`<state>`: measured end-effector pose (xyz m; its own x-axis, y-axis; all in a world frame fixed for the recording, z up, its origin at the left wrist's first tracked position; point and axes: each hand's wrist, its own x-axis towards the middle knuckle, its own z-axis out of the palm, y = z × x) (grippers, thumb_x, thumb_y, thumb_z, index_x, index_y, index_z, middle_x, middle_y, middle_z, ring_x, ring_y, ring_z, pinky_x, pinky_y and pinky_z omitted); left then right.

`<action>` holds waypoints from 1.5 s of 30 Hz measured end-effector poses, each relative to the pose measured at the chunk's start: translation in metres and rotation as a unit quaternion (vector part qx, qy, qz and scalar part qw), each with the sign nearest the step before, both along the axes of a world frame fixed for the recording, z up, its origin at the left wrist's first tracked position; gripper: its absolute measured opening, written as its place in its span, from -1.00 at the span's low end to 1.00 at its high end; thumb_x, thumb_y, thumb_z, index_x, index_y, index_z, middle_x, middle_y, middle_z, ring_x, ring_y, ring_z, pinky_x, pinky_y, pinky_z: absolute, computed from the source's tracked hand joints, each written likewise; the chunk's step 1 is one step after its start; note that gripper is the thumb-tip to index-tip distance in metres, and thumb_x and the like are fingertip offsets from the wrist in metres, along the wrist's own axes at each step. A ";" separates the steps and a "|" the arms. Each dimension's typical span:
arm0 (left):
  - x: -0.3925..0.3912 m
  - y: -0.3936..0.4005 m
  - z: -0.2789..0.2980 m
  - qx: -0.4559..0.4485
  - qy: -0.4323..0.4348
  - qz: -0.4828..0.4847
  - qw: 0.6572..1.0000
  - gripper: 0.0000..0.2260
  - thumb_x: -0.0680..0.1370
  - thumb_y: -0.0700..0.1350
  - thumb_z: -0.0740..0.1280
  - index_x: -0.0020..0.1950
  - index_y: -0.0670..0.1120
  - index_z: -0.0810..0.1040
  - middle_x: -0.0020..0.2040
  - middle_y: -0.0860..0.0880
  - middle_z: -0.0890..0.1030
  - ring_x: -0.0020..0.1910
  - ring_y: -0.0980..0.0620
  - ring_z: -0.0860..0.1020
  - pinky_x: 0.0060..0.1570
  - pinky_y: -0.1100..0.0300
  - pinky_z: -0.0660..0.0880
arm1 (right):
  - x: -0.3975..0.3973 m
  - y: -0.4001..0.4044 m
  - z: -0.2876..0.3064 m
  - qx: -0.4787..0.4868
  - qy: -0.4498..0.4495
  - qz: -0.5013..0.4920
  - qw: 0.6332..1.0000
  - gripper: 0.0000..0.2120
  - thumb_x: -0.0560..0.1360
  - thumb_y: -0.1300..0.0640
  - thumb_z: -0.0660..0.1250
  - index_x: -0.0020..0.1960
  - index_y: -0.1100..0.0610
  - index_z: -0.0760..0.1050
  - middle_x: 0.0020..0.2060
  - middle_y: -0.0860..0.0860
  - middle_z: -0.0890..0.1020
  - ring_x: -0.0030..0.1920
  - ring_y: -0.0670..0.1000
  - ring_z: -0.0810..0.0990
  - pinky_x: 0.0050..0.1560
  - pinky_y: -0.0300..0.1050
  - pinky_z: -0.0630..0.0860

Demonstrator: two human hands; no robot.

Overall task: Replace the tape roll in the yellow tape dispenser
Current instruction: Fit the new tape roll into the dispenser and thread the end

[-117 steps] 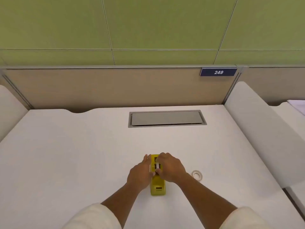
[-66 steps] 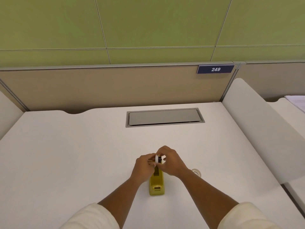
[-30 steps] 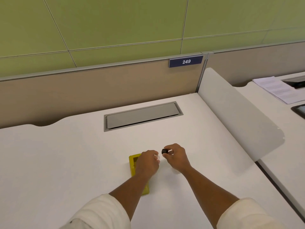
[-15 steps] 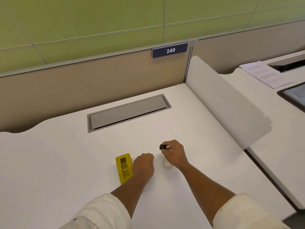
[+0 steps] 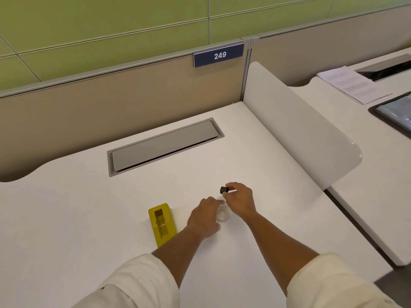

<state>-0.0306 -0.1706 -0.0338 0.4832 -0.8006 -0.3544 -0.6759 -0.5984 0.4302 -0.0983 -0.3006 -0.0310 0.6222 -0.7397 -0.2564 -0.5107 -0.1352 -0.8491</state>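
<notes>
You had one yellow tape dispenser, one tape roll, one black spool core, and seemingly several paper sheets.

Yellow dispenser, black core, clear whitish tape roll, white surface, grey hatch, navy sign with white digits, green wall, cream sleeves

An office, at one of several partitioned desks.
We see a white desk with a cable hatch, a divider, a number plate reading 249, and papers on the neighbouring desk.
</notes>
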 end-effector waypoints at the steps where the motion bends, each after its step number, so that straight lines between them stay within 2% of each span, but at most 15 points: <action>1: -0.002 -0.002 -0.001 0.010 -0.005 -0.016 1.000 -0.39 0.42 -0.13 0.41 0.44 0.08 0.31 0.33 0.04 0.40 0.30 -0.02 0.38 0.10 0.06 0.49 | -0.001 -0.001 -0.001 0.002 0.001 -0.002 1.000 -0.74 0.44 0.28 0.38 0.12 0.13 0.57 0.04 0.05 0.64 -0.16 -0.04 0.63 -0.07 -0.20 0.51; 5: -0.009 -0.007 -0.007 0.020 -0.023 -0.045 0.999 -0.45 0.48 -0.16 0.39 0.44 0.03 0.32 0.38 0.02 0.35 0.31 -0.04 0.37 0.08 0.05 0.51 | -0.006 -0.003 -0.003 0.011 0.008 -0.008 1.000 -0.74 0.44 0.27 0.37 0.11 0.12 0.57 0.04 0.04 0.63 -0.14 -0.04 0.63 0.00 -0.15 0.56; 9: -0.011 -0.009 -0.010 -0.004 -0.041 -0.033 0.999 -0.55 0.52 -0.21 0.33 0.39 0.02 0.38 0.31 -0.02 0.40 0.25 -0.04 0.40 -0.07 0.13 0.43 | -0.009 -0.004 -0.005 0.020 0.013 -0.015 1.000 -0.75 0.44 0.26 0.38 0.11 0.11 0.57 0.03 0.04 0.64 -0.16 -0.06 0.63 -0.04 -0.20 0.52; 11: -0.010 -0.009 -0.011 -0.015 -0.023 -0.003 1.000 -0.55 0.52 -0.21 0.33 0.40 0.02 0.39 0.29 -0.03 0.41 0.25 -0.04 0.41 -0.05 0.13 0.44 | -0.009 -0.004 -0.005 0.030 0.011 -0.022 0.999 -0.75 0.44 0.26 0.39 0.11 0.11 0.57 0.02 0.02 0.65 -0.16 -0.07 0.63 -0.09 -0.27 0.48; 15: -0.004 -0.006 -0.008 -0.056 0.032 0.085 0.994 -0.50 0.49 -0.21 0.40 0.40 0.02 0.38 0.32 -0.03 0.41 0.27 -0.04 0.44 0.19 0.08 0.48 | -0.006 -0.003 -0.001 0.046 0.002 -0.035 0.998 -0.76 0.44 0.24 0.40 0.09 0.09 0.57 0.00 0.01 0.67 -0.14 -0.04 0.65 -0.11 -0.26 0.47; 18: 0.003 -0.005 0.000 -0.095 0.065 0.149 0.982 -0.51 0.48 -0.21 0.41 0.37 0.03 0.39 0.31 -0.03 0.43 0.22 -0.05 0.50 0.16 0.13 0.48 | -0.001 0.000 0.006 0.056 -0.008 -0.043 0.997 -0.78 0.44 0.22 0.40 0.08 0.09 0.58 0.00 -0.01 0.68 -0.08 -0.02 0.66 -0.16 -0.28 0.48; 21: 0.009 -0.005 0.007 -0.143 0.091 0.193 0.966 -0.55 0.47 -0.23 0.41 0.32 0.02 0.43 0.26 -0.04 0.48 0.18 -0.07 0.54 0.15 0.13 0.50 | 0.003 0.002 0.010 0.064 -0.015 -0.039 0.997 -0.79 0.44 0.23 0.39 0.07 0.11 0.58 -0.01 0.00 0.68 -0.01 0.01 0.66 -0.05 -0.21 0.50; 25: 0.015 -0.001 0.021 -0.195 0.106 0.221 0.950 -0.54 0.47 -0.25 0.43 0.33 -0.01 0.44 0.26 -0.05 0.51 0.21 -0.05 0.52 0.22 0.03 0.52 | 0.007 0.008 0.018 0.050 -0.014 -0.018 0.998 -0.78 0.45 0.24 0.36 0.10 0.13 0.58 0.03 0.01 0.66 0.05 0.01 0.61 0.07 -0.16 0.50; 30: 0.020 0.010 0.036 -0.236 0.113 0.227 0.938 -0.55 0.47 -0.29 0.42 0.32 -0.04 0.45 0.27 -0.04 0.55 0.23 -0.02 0.52 0.24 0.02 0.51 | 0.015 0.020 0.028 0.045 -0.020 0.014 0.999 -0.76 0.44 0.25 0.36 0.10 0.11 0.59 0.08 0.01 0.62 0.11 0.02 0.59 0.21 -0.04 0.51; 32: 0.023 0.015 0.040 -0.241 0.105 0.231 0.937 -0.55 0.47 -0.29 0.43 0.31 -0.03 0.46 0.24 -0.01 0.57 0.21 0.01 0.52 0.22 0.06 0.51 | 0.017 0.026 0.033 0.050 -0.031 0.033 0.998 -0.76 0.43 0.24 0.37 0.09 0.09 0.59 0.08 0.02 0.64 0.09 0.03 0.62 0.21 -0.01 0.53; 35: 0.028 0.025 0.046 -0.249 0.105 0.245 0.931 -0.56 0.46 -0.28 0.44 0.28 0.01 0.48 0.17 0.03 0.60 0.09 0.04 0.55 0.10 0.17 0.52 | 0.021 0.035 0.041 0.052 -0.041 0.059 0.996 -0.77 0.43 0.24 0.38 0.07 0.08 0.59 0.07 0.02 0.64 0.06 0.02 0.63 0.20 -0.01 0.54; 37: 0.031 0.032 0.050 -0.255 0.106 0.250 0.928 -0.57 0.45 -0.27 0.45 0.26 0.03 0.49 0.13 0.03 0.61 0.03 0.04 0.57 0.03 0.16 0.54 | 0.023 0.040 0.046 0.059 -0.045 0.073 0.995 -0.79 0.43 0.24 0.38 0.03 0.04 0.60 0.06 0.01 0.64 0.05 0.00 0.63 0.18 -0.03 0.54; 41: 0.038 0.048 0.056 -0.264 0.112 0.247 0.926 -0.56 0.44 -0.30 0.46 0.25 0.02 0.51 0.13 0.01 0.63 0.04 0.02 0.60 0.08 0.07 0.58 | 0.026 0.052 0.056 0.058 -0.056 0.113 0.990 -0.79 0.42 0.25 0.40 -0.07 -0.05 0.60 0.01 0.00 0.66 0.00 -0.01 0.65 0.13 -0.05 0.57; 45: 0.041 0.063 0.059 -0.278 0.108 0.248 0.922 -0.56 0.41 -0.30 0.47 0.24 0.00 0.52 0.12 0.04 0.63 0.05 0.07 0.59 0.06 0.22 0.54 | 0.031 0.063 0.064 0.058 -0.060 0.151 0.985 -0.79 0.43 0.26 0.41 -0.04 -0.03 0.60 0.01 0.01 0.67 -0.02 -0.02 0.66 0.05 -0.11 0.58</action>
<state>0.0107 -0.1071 0.0251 0.8047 -0.5874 -0.0861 -0.2418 -0.4568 0.8561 -0.0669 -0.2379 0.0334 0.8396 -0.4873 -0.2399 -0.3579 -0.1642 -0.9192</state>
